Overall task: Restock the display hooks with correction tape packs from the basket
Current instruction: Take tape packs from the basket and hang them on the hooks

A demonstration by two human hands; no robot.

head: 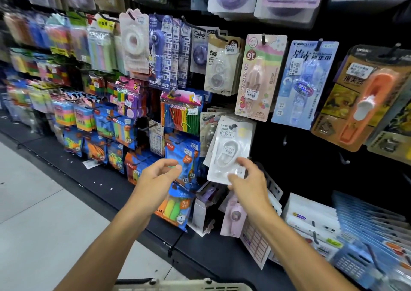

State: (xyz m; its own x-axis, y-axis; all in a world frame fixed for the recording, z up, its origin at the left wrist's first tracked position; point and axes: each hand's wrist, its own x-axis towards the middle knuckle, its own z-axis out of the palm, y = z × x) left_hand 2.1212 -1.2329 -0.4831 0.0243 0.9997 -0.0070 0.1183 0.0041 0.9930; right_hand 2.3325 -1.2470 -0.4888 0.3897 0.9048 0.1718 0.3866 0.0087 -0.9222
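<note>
A white correction tape pack [231, 148] hangs tilted on a black display hook [232, 126] in the middle of the black pegboard. My right hand [246, 179] pinches the pack's lower edge between thumb and fingers. Just left of the pack, my left hand [160, 171] hovers with loosely curled fingers, holding nothing, in front of blue packs. The rim of the cream basket [182, 285] shows at the bottom edge; its contents are hidden.
Other correction tape packs hang above: a pink one [258, 77], a blue one [302, 83], an orange one [364, 99]. Bare hooks [343, 160] stick out at the right of the white pack. Boxes and packs crowd the low shelf [311, 224]. Grey floor [44, 201] lies to the left.
</note>
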